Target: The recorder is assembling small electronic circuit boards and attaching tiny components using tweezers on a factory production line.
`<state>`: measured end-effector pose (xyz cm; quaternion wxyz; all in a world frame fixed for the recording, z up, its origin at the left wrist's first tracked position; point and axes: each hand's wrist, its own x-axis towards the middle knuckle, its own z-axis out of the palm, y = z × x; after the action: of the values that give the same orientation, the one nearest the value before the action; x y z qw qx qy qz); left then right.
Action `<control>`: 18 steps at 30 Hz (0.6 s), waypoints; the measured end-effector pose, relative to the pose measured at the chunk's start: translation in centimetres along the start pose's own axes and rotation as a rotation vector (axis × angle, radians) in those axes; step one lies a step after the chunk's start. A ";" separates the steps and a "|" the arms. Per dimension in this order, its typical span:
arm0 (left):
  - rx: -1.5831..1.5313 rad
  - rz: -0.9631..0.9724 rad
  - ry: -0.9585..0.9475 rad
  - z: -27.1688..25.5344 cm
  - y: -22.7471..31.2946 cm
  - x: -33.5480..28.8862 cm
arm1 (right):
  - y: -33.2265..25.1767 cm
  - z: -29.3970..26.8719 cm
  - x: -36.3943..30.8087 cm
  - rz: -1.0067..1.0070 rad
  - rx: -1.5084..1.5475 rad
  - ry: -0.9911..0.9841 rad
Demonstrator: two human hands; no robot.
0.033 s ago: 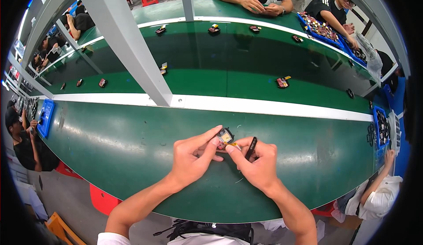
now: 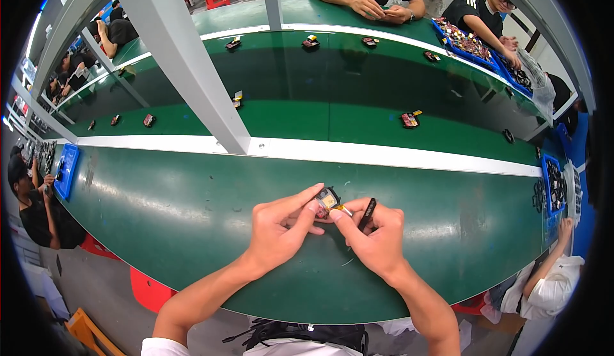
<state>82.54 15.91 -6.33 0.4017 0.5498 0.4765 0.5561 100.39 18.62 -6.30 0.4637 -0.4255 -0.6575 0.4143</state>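
Above the middle of the near green table, my left hand (image 2: 279, 229) is closed on a small electronic assembly (image 2: 328, 198). It has a black frame, a pale square plate in the middle and reddish parts at its lower side. My right hand (image 2: 377, 232) is closed beside it, thumb and fingertip pinching at a small yellow and silver piece (image 2: 341, 209) at the assembly's lower right edge. A slim black tool (image 2: 367, 214), flat like a tweezers' arm, slants up between the fingers of that hand. Its lower end is hidden.
Beyond a white rail (image 2: 307, 147) runs a green belt (image 2: 358, 116) with several scattered assemblies, one of them (image 2: 410, 120) right of centre. A grey post (image 2: 185, 62) rises from the rail. Blue trays stand at the left (image 2: 66, 172) and right (image 2: 554, 183). Co-workers sit around.
The assembly is tilted slightly differently in my left hand. My right hand and the black tool have shifted a touch to the right, and more of the yellow and silver piece shows.
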 end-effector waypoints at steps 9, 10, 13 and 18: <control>0.121 0.030 -0.186 0.0 0.4 -0.2 | 0.3 -0.4 0.5 0.072 0.092 0.103; 0.088 -0.011 -0.189 0.0 0.5 -0.2 | 0.1 -0.4 0.6 0.071 0.091 0.103; -0.010 -0.119 -0.160 -0.3 0.3 -0.1 | -0.9 -0.6 0.9 0.052 0.032 0.124; -0.140 -0.235 -0.042 -0.5 -0.2 0.4 | -0.4 -0.8 0.5 -0.025 -0.022 0.078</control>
<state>82.00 16.33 -6.36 0.5114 0.4723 0.4890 0.5256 100.95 19.08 -5.64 0.4894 -0.4383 -0.6487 0.3841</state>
